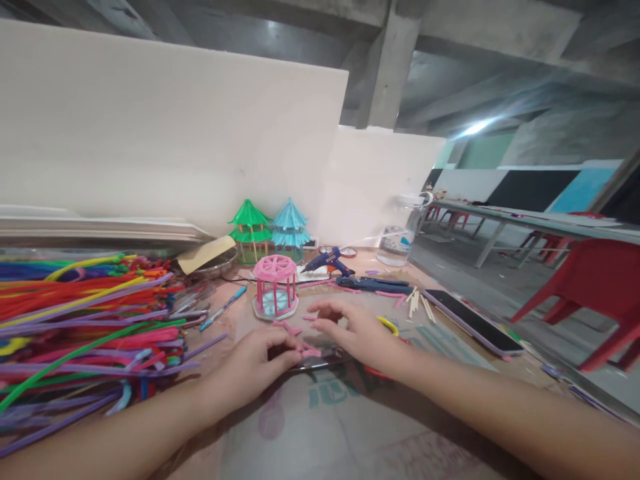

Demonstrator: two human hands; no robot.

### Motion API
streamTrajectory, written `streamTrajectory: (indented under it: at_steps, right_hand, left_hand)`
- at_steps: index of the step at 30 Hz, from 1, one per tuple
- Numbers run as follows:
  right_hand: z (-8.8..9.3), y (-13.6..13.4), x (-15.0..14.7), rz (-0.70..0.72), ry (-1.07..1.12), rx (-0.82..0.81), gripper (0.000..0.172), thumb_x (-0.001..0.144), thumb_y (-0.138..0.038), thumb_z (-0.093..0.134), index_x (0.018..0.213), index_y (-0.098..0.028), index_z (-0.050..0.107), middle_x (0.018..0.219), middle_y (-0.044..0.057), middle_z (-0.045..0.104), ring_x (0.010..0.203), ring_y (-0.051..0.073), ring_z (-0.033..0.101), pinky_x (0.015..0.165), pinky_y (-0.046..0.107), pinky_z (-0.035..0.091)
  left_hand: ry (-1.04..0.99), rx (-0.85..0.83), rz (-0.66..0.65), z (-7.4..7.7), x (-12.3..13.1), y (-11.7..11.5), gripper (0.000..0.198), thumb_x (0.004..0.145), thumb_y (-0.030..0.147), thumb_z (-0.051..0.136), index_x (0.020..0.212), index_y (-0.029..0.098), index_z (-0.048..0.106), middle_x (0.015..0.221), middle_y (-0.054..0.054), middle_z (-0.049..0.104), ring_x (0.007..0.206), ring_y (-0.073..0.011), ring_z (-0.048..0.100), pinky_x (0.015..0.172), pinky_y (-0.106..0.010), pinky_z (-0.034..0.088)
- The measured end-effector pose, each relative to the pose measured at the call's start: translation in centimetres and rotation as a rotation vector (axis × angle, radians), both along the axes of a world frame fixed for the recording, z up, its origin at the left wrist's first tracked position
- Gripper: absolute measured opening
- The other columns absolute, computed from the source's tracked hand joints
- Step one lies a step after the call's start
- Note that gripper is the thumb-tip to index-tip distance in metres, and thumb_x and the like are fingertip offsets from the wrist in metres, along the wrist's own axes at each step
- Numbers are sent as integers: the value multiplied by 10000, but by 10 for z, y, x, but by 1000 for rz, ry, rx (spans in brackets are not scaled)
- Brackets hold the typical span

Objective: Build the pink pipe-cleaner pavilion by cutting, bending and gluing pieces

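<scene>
My left hand (pixel 257 357) is closed in a pinch on a short pink pipe cleaner piece (pixel 311 352), low over a dark, shiny flat thing (pixel 320 363). Other pink bits lie just beyond its fingertips. Facing it, my right hand (pixel 353 332) has thumb and forefinger curved around a small pink pipe cleaner stub (pixel 309 318), which sticks out between the tips. Behind both hands stands a small round pink pavilion (pixel 275 267) with thin posts and a spoked top, on a pale base. Part of a yellow-handled tool (pixel 388 325) shows behind my right wrist.
Many coloured pipe cleaners (pixel 90 320) pile up at left, near a blue pen (pixel 223 308). Green (pixel 249 223) and blue (pixel 290 223) model pavilions stand at the back. A glue gun (pixel 330 262), dark pliers-like tool (pixel 373 285), water jug (pixel 397 233) and phone (pixel 473 320) lie toward the right.
</scene>
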State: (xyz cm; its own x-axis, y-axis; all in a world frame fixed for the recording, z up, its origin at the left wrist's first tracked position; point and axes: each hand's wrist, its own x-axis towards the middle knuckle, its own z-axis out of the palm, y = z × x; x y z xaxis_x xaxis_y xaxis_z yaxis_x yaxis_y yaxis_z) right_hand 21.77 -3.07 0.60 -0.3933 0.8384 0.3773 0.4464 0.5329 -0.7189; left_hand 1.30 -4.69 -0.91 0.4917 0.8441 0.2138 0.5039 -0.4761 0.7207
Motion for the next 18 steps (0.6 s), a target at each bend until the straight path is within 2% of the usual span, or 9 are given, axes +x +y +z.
streamTrajectory:
  at_steps: [2,5,8,10,12,18]
  right_hand:
    - [1,22,-4,-20,-33,-47,341,828,-195,619,1166,-151,626,770,12,663,685,147,602,648,252,466]
    - [1,58,-16,-64,-25,-92,417,792,-210,658,1199,-132,609,765,7,644,665,141,571,620,245,434]
    - [-1,82,-29,-4,-20,-107,236,802,-185,615,1025,-146,683,714,-13,639,641,131,547,606,234,411]
    - [-3,89,-36,34,-19,-114,128,802,-153,575,857,-154,690,658,-31,612,608,119,525,586,222,399]
    - [-6,91,-39,50,-19,-123,126,798,-140,543,743,-154,655,592,-42,563,559,111,493,549,215,382]
    - [-9,89,-18,5,11,-77,190,804,-218,511,619,-182,541,565,-29,526,562,124,488,568,231,392]
  left_hand:
    - [6,-17,13,1,1,0,230,839,352,552,814,189,712,834,-30,719,802,-188,638,735,-263,474]
    - [4,-66,29,3,2,-1,244,839,369,551,806,188,712,844,-33,719,820,-195,641,749,-268,478]
    - [-8,-84,36,2,2,-2,250,838,370,545,793,184,708,826,-34,708,808,-193,635,757,-272,475]
    - [-12,-77,42,1,1,-2,234,832,353,553,789,181,705,832,-37,706,819,-192,633,777,-273,468]
    - [-17,-80,41,0,0,-2,228,833,342,553,805,177,708,848,-41,710,826,-192,636,774,-268,465]
    - [-36,-124,55,-1,1,-5,225,833,336,569,828,176,729,895,-53,730,872,-204,646,792,-274,462]
